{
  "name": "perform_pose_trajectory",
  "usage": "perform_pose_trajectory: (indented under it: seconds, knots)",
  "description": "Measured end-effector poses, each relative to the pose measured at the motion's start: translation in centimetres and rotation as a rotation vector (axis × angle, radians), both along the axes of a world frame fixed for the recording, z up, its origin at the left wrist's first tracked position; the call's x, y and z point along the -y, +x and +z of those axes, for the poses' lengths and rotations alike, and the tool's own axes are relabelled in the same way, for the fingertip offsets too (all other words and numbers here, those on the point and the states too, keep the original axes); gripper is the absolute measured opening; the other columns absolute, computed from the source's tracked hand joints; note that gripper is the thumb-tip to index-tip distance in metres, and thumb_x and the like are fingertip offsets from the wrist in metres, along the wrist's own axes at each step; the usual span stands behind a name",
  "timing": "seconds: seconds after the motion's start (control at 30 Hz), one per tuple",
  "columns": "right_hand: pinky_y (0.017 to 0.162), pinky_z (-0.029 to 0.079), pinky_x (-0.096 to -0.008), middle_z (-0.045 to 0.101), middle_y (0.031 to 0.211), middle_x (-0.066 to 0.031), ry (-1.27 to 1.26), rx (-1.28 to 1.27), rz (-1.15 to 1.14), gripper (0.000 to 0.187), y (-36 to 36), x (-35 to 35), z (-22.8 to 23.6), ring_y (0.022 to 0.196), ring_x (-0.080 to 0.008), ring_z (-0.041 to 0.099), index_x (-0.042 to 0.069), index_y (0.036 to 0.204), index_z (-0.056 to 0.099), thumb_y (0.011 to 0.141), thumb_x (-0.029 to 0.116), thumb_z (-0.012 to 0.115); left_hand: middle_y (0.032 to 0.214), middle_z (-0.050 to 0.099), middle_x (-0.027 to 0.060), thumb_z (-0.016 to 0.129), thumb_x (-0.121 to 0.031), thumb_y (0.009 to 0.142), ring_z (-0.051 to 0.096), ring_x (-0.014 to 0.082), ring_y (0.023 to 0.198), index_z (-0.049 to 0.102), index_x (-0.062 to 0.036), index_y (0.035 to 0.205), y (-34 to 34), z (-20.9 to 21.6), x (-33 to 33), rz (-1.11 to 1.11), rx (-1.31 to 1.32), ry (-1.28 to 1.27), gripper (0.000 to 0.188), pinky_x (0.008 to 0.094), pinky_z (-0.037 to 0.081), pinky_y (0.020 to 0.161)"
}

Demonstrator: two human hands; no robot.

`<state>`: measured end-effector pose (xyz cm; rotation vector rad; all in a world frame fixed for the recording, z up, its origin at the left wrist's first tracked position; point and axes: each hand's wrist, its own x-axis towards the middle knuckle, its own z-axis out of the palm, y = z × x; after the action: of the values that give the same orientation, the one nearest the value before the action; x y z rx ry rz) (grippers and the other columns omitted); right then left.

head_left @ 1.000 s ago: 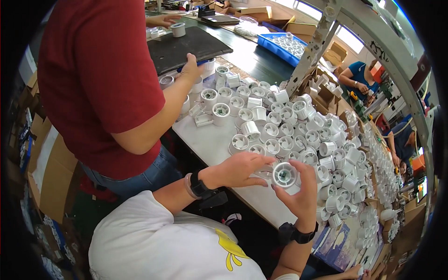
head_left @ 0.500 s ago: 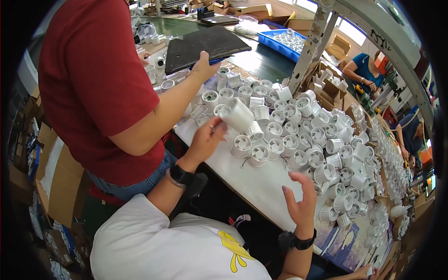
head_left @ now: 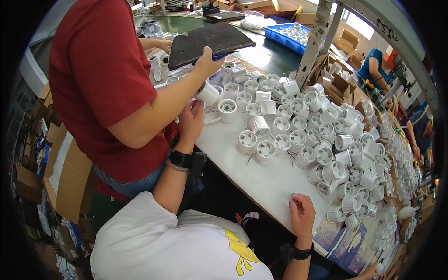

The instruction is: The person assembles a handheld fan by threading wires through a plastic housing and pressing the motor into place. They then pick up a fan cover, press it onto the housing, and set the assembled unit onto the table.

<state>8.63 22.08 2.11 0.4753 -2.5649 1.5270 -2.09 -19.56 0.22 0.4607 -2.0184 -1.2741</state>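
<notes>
White cup (head_left: 208, 94) was over the left end of the table (head_left: 261, 175), tilted, beside the co-worker's forearm (head_left: 179, 86). Left hand (head_left: 190, 122) was just below it, fingers up at its lower side; grip narrow, apparently holding the cup, though exact finger contact was partly hidden. Right hand (head_left: 303, 215) was near the front table edge, well apart from the cup; its grip was loose, fingers half curled, nothing visible in it

Handling, as judged: a light, steady hold low on the side wall suited the cup best, fingers out of its mouth, tilt kept under control. The forearm left little room, so a slow hand and a clear gap from that arm seemed wise. Bumping nearby pieces or snagging thin wires looked like the main risks

Cup wall looked smooth, hard, round, probably moulded plastic. Cup with green part (head_left: 227, 107) stood upright near it, with something green inside. Fan cups (head_left: 266, 149) were heaped to the right, some upright, some on their sides, vanes inside, thin dark wires trailing from a few. Table top was pale, flat, slightly glossy; a worn purple sheet (head_left: 347, 242) lay at the near right. Co-worker's hand (head_left: 205, 64) held a flat, dark, dull board (head_left: 210, 43) above the far left. Beyond were a blue tray (head_left: 282, 37) and a scuffed metal post (head_left: 313, 46)
</notes>
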Motion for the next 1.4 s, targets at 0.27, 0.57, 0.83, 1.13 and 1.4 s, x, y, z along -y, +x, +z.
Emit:
perform_pose_trajectory:
  seconds: [0.27, 0.57, 0.83, 1.13, 1.4]
  knots:
    - [0.074, 0.047, -0.0255, 0.061, 0.094, -0.008, -0.009, 0.027, 0.011, 0.017, 0.2, -0.1, -0.7, 0.082, -0.0154, 0.058, 0.0, 0.1, 0.063, 0.083, -0.002, 0.061, 0.105, 0.065, 0.0166, 0.057, -0.029, 0.095, 0.063, 0.0234, 0.093, 0.057, 0.0057, 0.114, 0.0, -2.4, 3.9, 0.161, -0.114, -0.226, 0.039, 0.0333, 0.048, 0.081]
    - [0.074, 0.048, -0.0268, 0.062, 0.095, -0.0096, 0.044, -0.064, 0.017, 0.017, 0.0, 0.0, -0.6, 0.083, -0.0194, 0.059, 0.001, 0.099, 0.063, 0.082, -0.001, 0.063, 0.111, 0.063, 0.0195, 0.061, -0.025, 0.09, 0.06, 0.0374, 0.103, 0.058, 0.0028, 0.114, -0.7, 0.8, 5.4, 0.491, -0.002, -0.668, 0.037, 0.0435, 0.045, 0.088]
    - [0.074, 0.049, -0.0309, 0.064, 0.093, -0.0113, 0.065, -0.079, 0.008, 0.016, 0.0, 0.1, -0.5, 0.084, -0.0248, 0.06, 0.002, 0.096, 0.064, 0.08, 0.001, 0.066, 0.11, 0.064, 0.0187, 0.061, -0.03, 0.089, 0.059, 0.0373, 0.103, 0.059, -0.0006, 0.111, -5.1, 0.8, 5.8, 0.427, 0.019, -0.861, 0.037, 0.0453, 0.041, 0.092]
    - [0.074, 0.05, -0.0321, 0.064, 0.093, -0.0119, 0.056, -0.036, 0.002, 0.015, -0.2, 0.1, -0.5, 0.084, -0.0267, 0.061, 0.002, 0.094, 0.064, 0.079, 0.002, 0.066, 0.106, 0.067, 0.0165, 0.057, -0.041, 0.089, 0.059, 0.0356, 0.103, 0.062, -0.0052, 0.11, -8.1, 0.9, 6.1, 0.357, 0.391, -0.836, 0.042, 0.0468, 0.044, 0.09]
    - [0.072, 0.048, -0.0268, 0.062, 0.092, -0.0095, 0.073, -0.067, 0.014, 0.013, -0.2, 0.2, -0.5, 0.079, -0.019, 0.059, 0.001, 0.096, 0.064, 0.083, 0.001, 0.063, 0.106, 0.068, 0.0128, 0.061, -0.042, 0.085, 0.061, 0.0342, 0.103, 0.066, -0.009, 0.107, -8.6, 2.3, 5.3, 0.095, 0.517, -0.642, 0.04, 0.0476, 0.043, 0.092]
